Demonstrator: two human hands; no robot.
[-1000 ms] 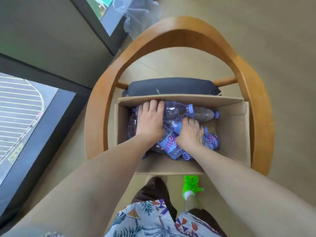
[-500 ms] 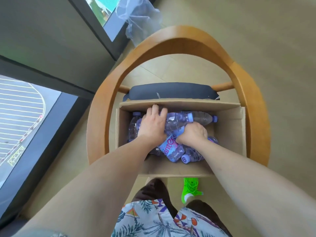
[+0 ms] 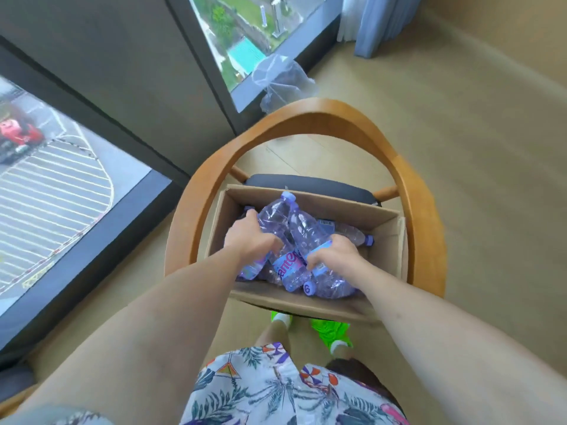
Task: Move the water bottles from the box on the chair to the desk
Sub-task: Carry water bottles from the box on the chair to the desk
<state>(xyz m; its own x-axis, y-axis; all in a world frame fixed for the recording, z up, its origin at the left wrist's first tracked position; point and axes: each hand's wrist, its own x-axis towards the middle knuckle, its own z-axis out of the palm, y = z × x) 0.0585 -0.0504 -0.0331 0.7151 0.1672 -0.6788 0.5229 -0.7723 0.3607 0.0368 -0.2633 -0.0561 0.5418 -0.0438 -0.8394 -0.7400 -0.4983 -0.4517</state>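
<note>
A cardboard box (image 3: 386, 237) stands on a wooden chair (image 3: 325, 113) with a dark seat cushion (image 3: 310, 185). Several clear purple-tinted water bottles lie in it. My left hand (image 3: 248, 237) grips one bottle (image 3: 274, 214) whose purple cap tilts up toward the box's far wall. My right hand (image 3: 334, 253) grips a second bottle (image 3: 303, 228) by its labelled middle; it also leans upward. Other bottles (image 3: 331, 285) lie flat underneath. The desk is not in view.
Tall windows with dark frames (image 3: 171, 167) run along the left. A crumpled clear plastic bag (image 3: 280, 82) lies on the floor behind the chair, and a blue curtain (image 3: 377, 23) hangs at the far right. Beige floor surrounds the chair.
Both hands have closed round bottles and tipped them upward, caps toward the far wall. My head has risen, so more of the window and floor shows.
</note>
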